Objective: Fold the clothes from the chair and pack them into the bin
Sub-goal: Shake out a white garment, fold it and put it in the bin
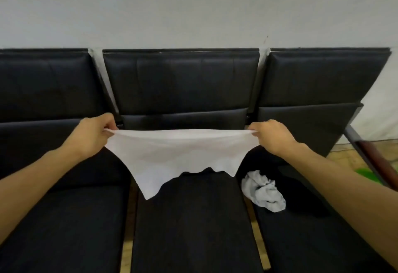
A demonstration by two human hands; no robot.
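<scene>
White cloth [178, 154] stretched level between left hand [92, 134] and right hand [272, 135], both pinching top corners; long axis left-right, hanging over middle seat [193, 218]; hands equally near.

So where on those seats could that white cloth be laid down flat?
The middle seat, under the cloth, is bare toward the viewer. The left seat is bare too. The right seat holds a crumpled garment by its inner edge.

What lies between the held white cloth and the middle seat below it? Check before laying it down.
Nothing visible. Both hands, left hand and right hand, pinch the white cloth above the bare middle seat. The crumpled white garment lies on the right seat, off to the side.
</scene>
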